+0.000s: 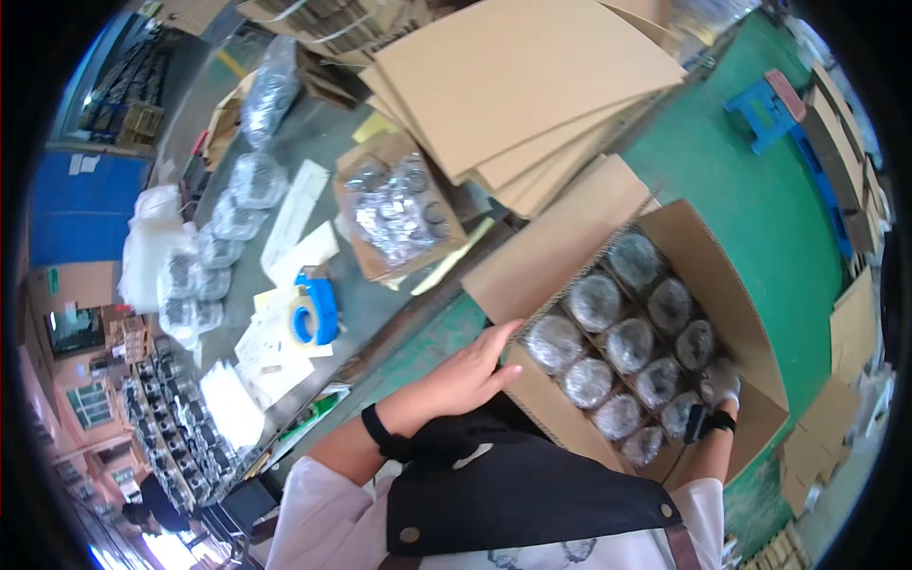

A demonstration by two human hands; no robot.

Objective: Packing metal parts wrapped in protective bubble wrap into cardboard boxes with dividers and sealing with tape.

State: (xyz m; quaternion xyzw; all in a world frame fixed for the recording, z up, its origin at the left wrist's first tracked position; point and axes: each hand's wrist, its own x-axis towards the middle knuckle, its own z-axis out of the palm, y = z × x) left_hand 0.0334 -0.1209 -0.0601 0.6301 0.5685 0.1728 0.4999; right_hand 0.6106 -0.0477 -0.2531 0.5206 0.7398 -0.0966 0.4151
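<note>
An open cardboard box (772, 415) stands in front of me, its flaps folded outward. Several round items in clear plastic wrap (630, 346) fill it in rows, parted by cardboard dividers. My left hand (475, 369) lies against the box's left rim, thumb and fingers apart and stretched out. Inside the right side of the box is my right hand (722, 388), low beside the wrapped items at that wall. Its fingers are blurred and partly hidden, so I cannot make out whether they hold one. Both wrists carry black bands.
On the workbench (375, 318) at left are a smaller box (418, 261) of wrapped pieces, a blue tape dispenser (323, 306), papers and wrapped bundles (256, 180). Flat cardboard sheets (522, 81) are stacked at the far side. A blue stool (763, 112) stands on the green floor.
</note>
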